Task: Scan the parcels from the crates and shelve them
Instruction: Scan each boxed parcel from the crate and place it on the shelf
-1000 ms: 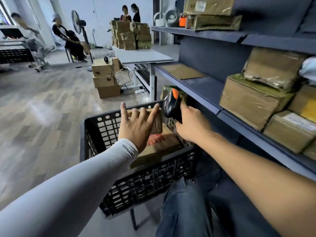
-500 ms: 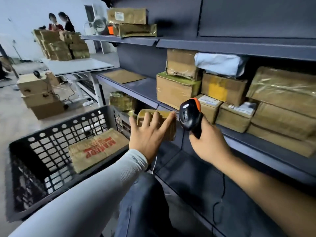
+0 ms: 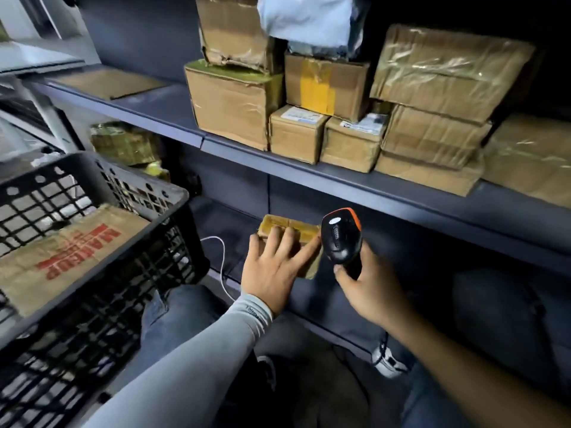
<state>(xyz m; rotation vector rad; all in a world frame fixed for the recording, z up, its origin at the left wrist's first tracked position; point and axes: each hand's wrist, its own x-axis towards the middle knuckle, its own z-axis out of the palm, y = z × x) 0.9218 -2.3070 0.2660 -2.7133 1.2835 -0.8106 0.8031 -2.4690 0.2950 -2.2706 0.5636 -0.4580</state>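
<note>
A small tape-wrapped brown parcel [image 3: 293,228] lies on the dark bottom shelf [image 3: 386,273]. My left hand [image 3: 275,267] lies over it, fingers spread across its top and thumb at its right side. My right hand [image 3: 364,288] grips the handle of a black barcode scanner [image 3: 341,234] with an orange cap, held just right of the parcel. At the left stands a black plastic crate [image 3: 148,196] holding a flat brown parcel with red lettering [image 3: 71,251].
The middle shelf [image 3: 309,177] carries several stacked brown boxes [image 3: 231,100] and a white mailer bag [image 3: 306,17]. A flat cardboard piece [image 3: 108,81] lies at its left end. A white cable [image 3: 222,257] runs down the lower shelf edge. My knees are below.
The small parcel went with my left hand from beside the crate down onto the bottom shelf. The scanner came down alongside it. My view turned right and downward toward the shelves.
</note>
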